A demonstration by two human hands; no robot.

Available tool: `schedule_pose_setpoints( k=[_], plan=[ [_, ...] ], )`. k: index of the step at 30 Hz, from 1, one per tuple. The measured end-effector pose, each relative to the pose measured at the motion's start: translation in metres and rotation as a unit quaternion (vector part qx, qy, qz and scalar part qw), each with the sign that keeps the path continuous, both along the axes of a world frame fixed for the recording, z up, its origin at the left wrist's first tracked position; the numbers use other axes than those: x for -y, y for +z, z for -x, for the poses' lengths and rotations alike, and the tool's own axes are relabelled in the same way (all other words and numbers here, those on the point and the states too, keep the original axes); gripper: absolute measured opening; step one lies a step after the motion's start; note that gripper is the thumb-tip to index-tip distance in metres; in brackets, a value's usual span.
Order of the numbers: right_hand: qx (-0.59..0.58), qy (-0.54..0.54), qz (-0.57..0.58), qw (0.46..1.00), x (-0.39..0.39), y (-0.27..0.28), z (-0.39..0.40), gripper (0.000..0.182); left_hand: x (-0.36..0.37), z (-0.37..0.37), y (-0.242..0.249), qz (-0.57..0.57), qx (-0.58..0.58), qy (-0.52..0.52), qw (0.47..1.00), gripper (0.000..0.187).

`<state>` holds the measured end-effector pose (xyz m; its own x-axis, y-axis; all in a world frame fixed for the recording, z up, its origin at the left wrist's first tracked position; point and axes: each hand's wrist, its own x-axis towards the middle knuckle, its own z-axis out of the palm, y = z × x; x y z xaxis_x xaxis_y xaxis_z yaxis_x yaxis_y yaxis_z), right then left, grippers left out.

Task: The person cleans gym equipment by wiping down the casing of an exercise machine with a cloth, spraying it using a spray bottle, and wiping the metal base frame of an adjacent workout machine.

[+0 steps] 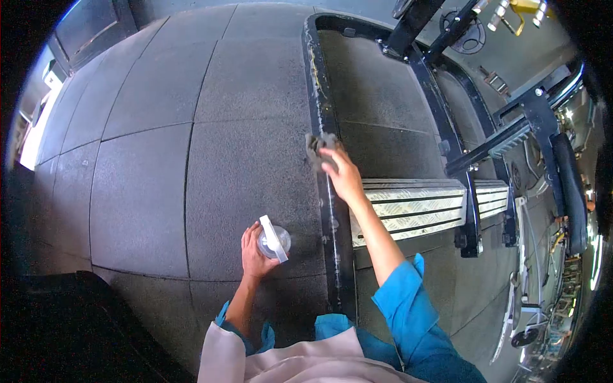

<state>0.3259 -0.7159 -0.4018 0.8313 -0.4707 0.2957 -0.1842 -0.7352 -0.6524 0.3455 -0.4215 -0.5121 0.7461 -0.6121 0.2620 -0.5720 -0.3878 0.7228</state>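
My left hand (pixel 253 253) is wrapped round the side of a clear round container (pixel 283 237), seen from above over the floor. A flat white bar (pixel 273 240) runs across the container's top. Further forward, my right hand (pixel 345 175) has a crumpled dark grey cloth (pixel 315 153) at its fingertips. The cloth lies over the long black metal beam (pixel 332 228) of a gym machine's base. White scuffs and worn paint mark that beam. Part of the cloth is hidden by my fingers.
Dark rubber tiles (pixel 143 156) cover the floor. Right of my forearm is a ribbed metal footplate (pixel 415 207) within the machine's frame. A black upright (pixel 415 25) and a padded part (pixel 568 195) rise on the right. A dark object (pixel 76 319) fills the lower left.
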Motion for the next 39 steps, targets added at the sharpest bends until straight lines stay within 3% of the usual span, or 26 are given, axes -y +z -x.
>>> schedule_pose_setpoints(
  k=[3, 5, 6, 8, 9, 10, 11, 12, 14, 15, 16, 18, 20, 21, 22, 24, 28, 32, 34, 35, 39],
  plan=[
    [-0.042, 0.011, -0.016, 0.999, -0.019, 0.007, 0.017, 0.032, -0.002, 0.003, 0.000, -0.004, -0.018, 0.009, 1.000, 0.095],
    [-0.092, 0.046, 0.012, 0.995, -0.066, 0.011, 0.086, 0.035, 0.000, 0.002, 0.002, -0.003, -0.028, 0.016, 0.999, 0.094],
    [-0.082, 0.060, 0.093, 0.991, -0.092, -0.001, 0.132, 0.037, -0.001, 0.002, 0.003, -0.006, -0.039, 0.008, 0.999, 0.095],
    [-0.055, 0.166, 0.080, 0.981, -0.136, -0.008, 0.224, 0.038, -0.003, 0.002, 0.008, -0.007, -0.049, 0.003, 0.999, 0.096],
    [-0.241, 0.100, -0.171, 0.950, -0.151, -0.063, 0.284, 0.033, -0.004, 0.004, 0.012, -0.035, -0.035, 0.008, 0.999, 0.098],
    [-0.190, 0.171, 0.023, 0.967, -0.171, -0.101, 0.337, 0.030, -0.005, 0.006, 0.016, -0.064, -0.022, 0.013, 0.998, 0.101],
    [-0.229, 0.127, -0.070, 0.962, -0.180, -0.058, 0.329, 0.029, -0.004, 0.008, 0.024, -0.064, -0.018, 0.016, 0.998, 0.101],
    [-0.225, 0.131, -0.070, 0.963, -0.169, -0.045, 0.314, 0.029, -0.003, 0.014, 0.037, -0.017, -0.035, 0.028, 0.999, 0.105],
    [-0.110, 0.244, 0.134, 0.954, -0.143, -0.020, 0.276, 0.052, 0.000, 0.023, 0.059, 0.027, -0.046, 0.040, 0.998, 0.109],
    [-0.086, 0.193, 0.086, 0.974, -0.139, -0.002, 0.240, 0.032, 0.004, 0.025, 0.068, 0.072, -0.091, 0.032, 0.993, 0.113],
    [-0.102, 0.168, 0.087, 0.977, -0.125, 0.015, 0.206, 0.038, 0.007, 0.027, 0.076, 0.115, -0.134, 0.024, 0.984, 0.117],
    [-0.095, 0.094, 0.053, 0.990, -0.090, 0.013, 0.140, 0.036, 0.011, 0.026, 0.085, 0.080, -0.111, 0.026, 0.990, 0.117],
    [-0.031, 0.046, 0.031, 0.998, -0.051, -0.004, 0.078, 0.034, 0.016, 0.021, 0.089, 0.085, -0.180, 0.044, 0.979, 0.109],
    [-0.002, 0.044, 0.030, 0.999, -0.035, -0.004, 0.052, 0.035, 0.017, 0.018, 0.096, 0.050, -0.201, 0.046, 0.977, 0.093],
    [-0.001, 0.031, 0.028, 0.999, -0.022, -0.005, 0.030, 0.034, 0.018, 0.015, 0.097, 0.048, -0.196, 0.049, 0.978, 0.093],
    [0.013, 0.016, 0.038, 0.999, -0.013, -0.007, 0.006, 0.033, 0.018, 0.010, 0.095, -0.051, -0.194, 0.017, 0.980, 0.078],
    [0.010, 0.027, 0.051, 0.998, -0.029, -0.006, 0.037, 0.034, 0.009, 0.002, 0.112, -0.104, -0.154, 0.021, 0.982, 0.068],
    [-0.036, 0.103, 0.029, 0.994, -0.082, 0.007, 0.139, 0.035, -0.013, -0.011, 0.145, -0.052, -0.231, 0.057, 0.970, 0.056],
    [-0.056, 0.107, -0.004, 0.993, -0.109, 0.012, 0.177, 0.036, -0.017, -0.022, 0.182, -0.049, -0.203, 0.068, 0.976, 0.054],
    [-0.082, 0.101, -0.003, 0.992, -0.120, 0.009, 0.189, 0.037, -0.019, -0.027, 0.190, -0.003, -0.242, 0.080, 0.967, 0.055],
    [-0.120, 0.051, 0.047, 0.990, -0.124, 0.006, 0.168, 0.042, -0.016, -0.063, 0.213, -0.033, -0.198, 0.068, 0.977, 0.053]
  ],
)
